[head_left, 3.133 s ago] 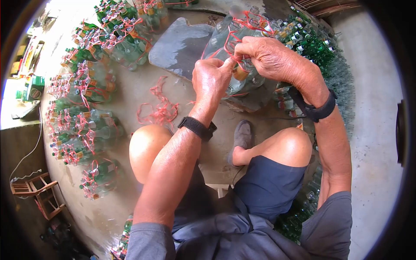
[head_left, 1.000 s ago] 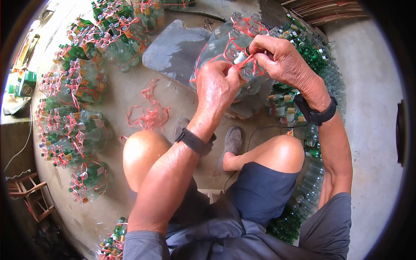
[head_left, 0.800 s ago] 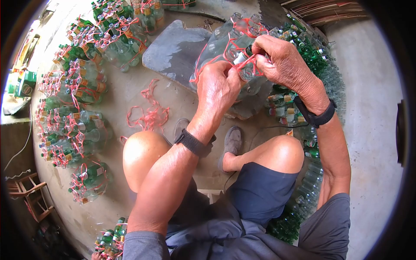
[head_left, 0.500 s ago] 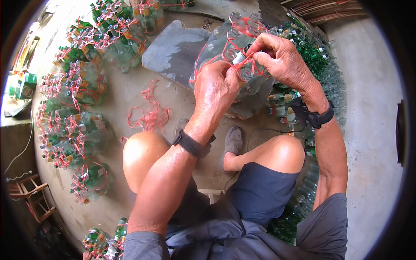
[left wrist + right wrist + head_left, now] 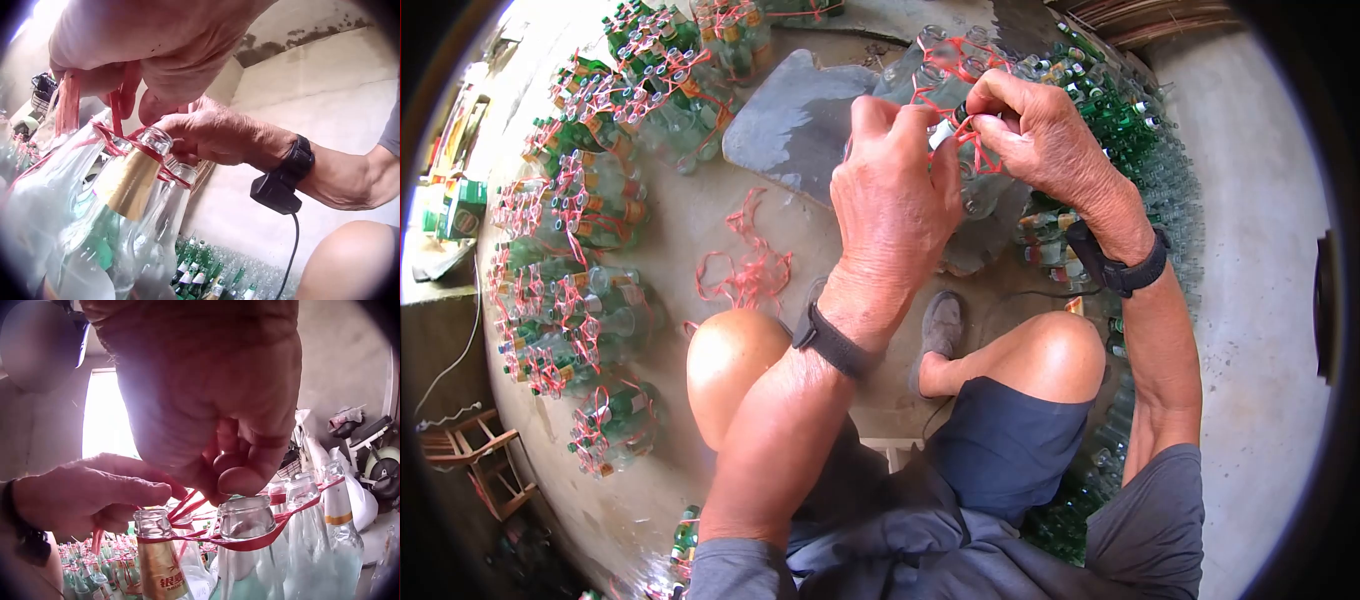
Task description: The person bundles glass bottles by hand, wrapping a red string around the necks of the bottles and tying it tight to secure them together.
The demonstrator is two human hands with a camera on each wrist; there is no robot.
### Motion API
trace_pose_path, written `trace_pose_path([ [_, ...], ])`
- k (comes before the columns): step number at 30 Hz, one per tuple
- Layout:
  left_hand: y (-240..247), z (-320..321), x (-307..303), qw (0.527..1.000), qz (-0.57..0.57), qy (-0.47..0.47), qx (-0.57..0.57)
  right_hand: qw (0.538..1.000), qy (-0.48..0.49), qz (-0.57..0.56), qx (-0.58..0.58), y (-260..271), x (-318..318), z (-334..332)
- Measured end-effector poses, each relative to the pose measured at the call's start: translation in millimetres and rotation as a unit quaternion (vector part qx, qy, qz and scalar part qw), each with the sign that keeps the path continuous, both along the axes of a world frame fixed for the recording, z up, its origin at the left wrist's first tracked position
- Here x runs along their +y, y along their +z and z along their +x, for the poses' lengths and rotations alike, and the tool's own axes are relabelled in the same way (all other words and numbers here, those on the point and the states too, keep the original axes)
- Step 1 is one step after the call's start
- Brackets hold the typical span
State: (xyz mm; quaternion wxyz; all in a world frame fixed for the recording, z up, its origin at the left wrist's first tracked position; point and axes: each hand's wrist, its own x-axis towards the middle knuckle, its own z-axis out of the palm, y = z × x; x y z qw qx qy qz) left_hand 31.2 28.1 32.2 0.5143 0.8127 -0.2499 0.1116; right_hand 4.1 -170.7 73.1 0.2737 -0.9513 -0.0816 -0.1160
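A bundle of clear glass bottles (image 5: 37,200) stands upright in front of me, their necks laced together with flat red plastic string (image 5: 256,542). One bottle (image 5: 161,569) has a gold label on its neck. My left hand (image 5: 895,205) is raised over the near side of the bundle, and strips of the string run down from its curled fingers in the left wrist view. With thumb and forefinger, my right hand (image 5: 1040,130) pinches the string among the bottle mouths. Its fingertips sit right above a bottle rim (image 5: 247,506) in the right wrist view.
A grey slab (image 5: 800,115) lies behind the bundle. Loose red string (image 5: 750,265) is heaped on the floor. Tied bottle bundles (image 5: 605,200) line the left, and many green and clear bottles (image 5: 1115,125) fill the right. A wooden chair (image 5: 480,455) stands at far left.
My left hand has come up from beside the bottle necks and turned, its fingers now higher and farther from the thumb. My right hand has stayed at nearly the same spot since one second ago.
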Motion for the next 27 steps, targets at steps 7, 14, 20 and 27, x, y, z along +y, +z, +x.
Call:
trace_pose_path([
  [7,-1,19,-14,0.998,0.049,-0.012,-0.048,0.998,-0.006,-0.061,-0.032,4,0,-3],
  [14,4,26,-22,0.987,0.146,-0.046,-0.049,0.985,0.012,-0.165,-0.046,7,1,-4],
  [20,0,28,-25,0.979,0.177,-0.033,-0.095,0.985,-0.008,-0.160,-0.065,1,3,-6],
  [27,2,35,-26,0.970,0.211,-0.051,-0.111,0.976,-0.076,-0.183,-0.093,-12,11,-9],
])
